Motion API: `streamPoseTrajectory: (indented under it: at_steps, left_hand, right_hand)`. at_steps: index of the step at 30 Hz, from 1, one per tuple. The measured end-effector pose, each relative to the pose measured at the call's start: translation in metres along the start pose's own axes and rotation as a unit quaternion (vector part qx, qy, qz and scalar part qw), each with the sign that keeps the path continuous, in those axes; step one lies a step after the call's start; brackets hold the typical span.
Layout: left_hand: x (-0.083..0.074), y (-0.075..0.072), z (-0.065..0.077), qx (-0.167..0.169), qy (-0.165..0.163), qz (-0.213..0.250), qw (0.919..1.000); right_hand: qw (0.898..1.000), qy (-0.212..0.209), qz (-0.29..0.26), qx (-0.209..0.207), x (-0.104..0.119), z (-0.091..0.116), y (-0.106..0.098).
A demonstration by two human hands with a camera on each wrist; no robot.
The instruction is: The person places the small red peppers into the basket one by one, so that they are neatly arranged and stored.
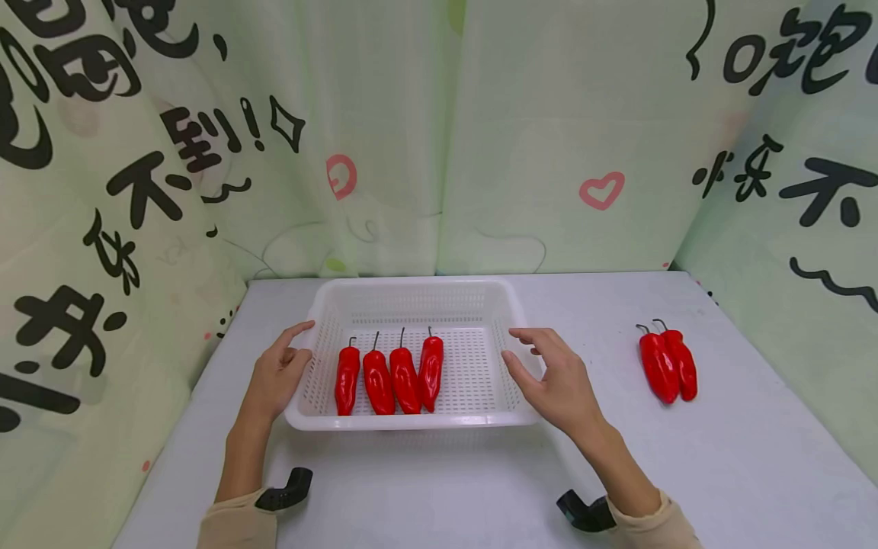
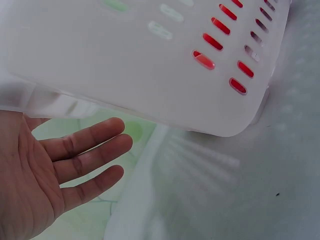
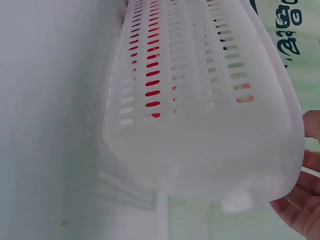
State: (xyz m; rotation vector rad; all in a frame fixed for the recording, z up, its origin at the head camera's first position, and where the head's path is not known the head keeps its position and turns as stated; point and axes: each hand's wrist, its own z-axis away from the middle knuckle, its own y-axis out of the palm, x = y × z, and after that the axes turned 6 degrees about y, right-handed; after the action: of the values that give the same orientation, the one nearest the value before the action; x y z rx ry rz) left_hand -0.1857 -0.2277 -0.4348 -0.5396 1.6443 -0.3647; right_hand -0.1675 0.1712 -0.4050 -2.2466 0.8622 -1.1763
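Observation:
A white perforated plastic basket [image 1: 473,419] sits on the table in the head view. Four-sided and shallow, it holds several glossy red chili peppers [image 1: 405,379] side by side, stems pointing away. At its left rim is my left hand [image 1: 277,375], thumb and index finger spread at the edge; the left wrist view shows the other fingers [image 2: 95,155] extended below the rim. Over the right rim, my right hand [image 1: 555,377] has thumb and fingers apart, nothing between them. Its fingertips are partly hidden by the basket wall [image 3: 200,150] in the right wrist view.
Two more red chili peppers [image 1: 667,364] lie together on the white table [image 1: 425,488], to the right of the basket. Pale green curtains [image 1: 507,152] with black lettering and pink hearts stand behind and on both sides of the table.

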Motion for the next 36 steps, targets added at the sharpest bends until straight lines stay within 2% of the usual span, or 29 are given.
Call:
streamPoseTrajectory:
  at_steps: [11,17,36]
  left_hand:
    - [0.002,-0.001,-0.001,0.000,0.009,-0.004,1.0000]
    - [0.001,-0.002,-0.001,0.002,0.001,-0.001,1.0000]
    - [0.001,-0.001,-0.002,0.012,0.001,-0.012,0.9999]
  right_hand:
    - [1.000,0.013,0.009,-0.026,-0.014,0.006,-0.014]
    - [0.999,0.027,0.016,-0.034,-0.023,0.011,-0.020]
    - [0.996,0.070,0.055,-0.025,-0.057,0.028,-0.037]
